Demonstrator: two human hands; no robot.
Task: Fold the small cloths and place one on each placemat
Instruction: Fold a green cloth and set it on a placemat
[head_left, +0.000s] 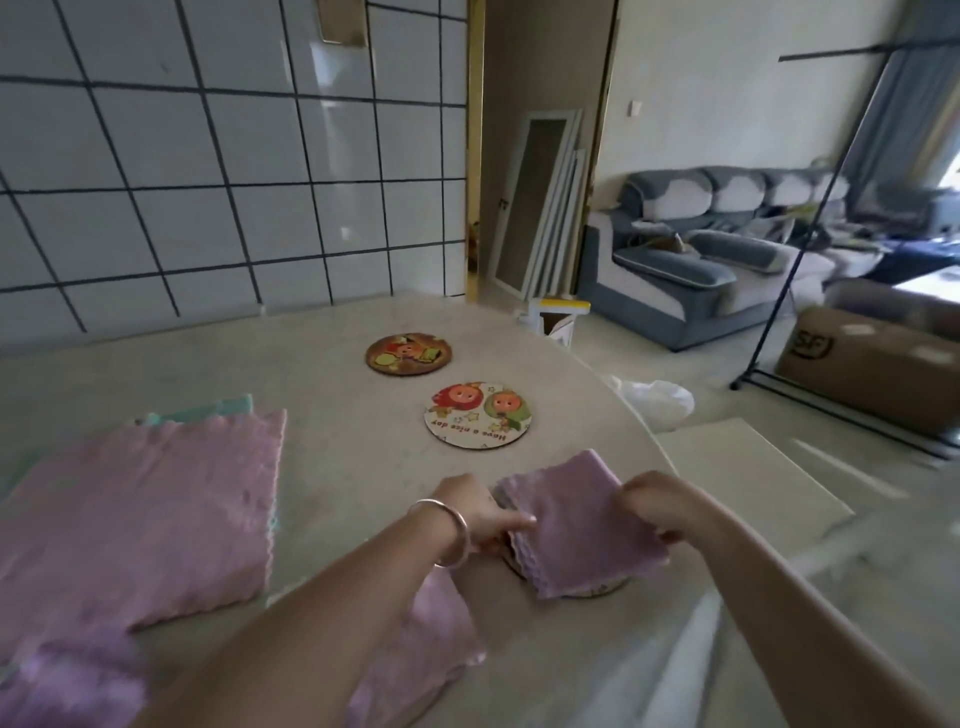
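Head view: both hands (566, 512) pinch a folded pink cloth (576, 525); a placemat (478, 414) reads "Have a nice day".

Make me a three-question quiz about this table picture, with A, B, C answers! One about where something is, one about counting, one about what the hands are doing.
1. Where is the folded pink cloth?
A. On the nearest placemat
B. On the sofa
C. On the floor

2. How many round placemats have no cloth on them?
A. None
B. Two
C. Five

3. What are the hands doing?
A. Resting flat on the table
B. Both holding the folded pink cloth
C. Lifting a placemat

Answers:
1. A: the rim of the nearest placemat peeks out under the cloth.
2. B: the brown placemat and the white placemat lie bare.
3. B: the left hand and right hand pinch its two sides.
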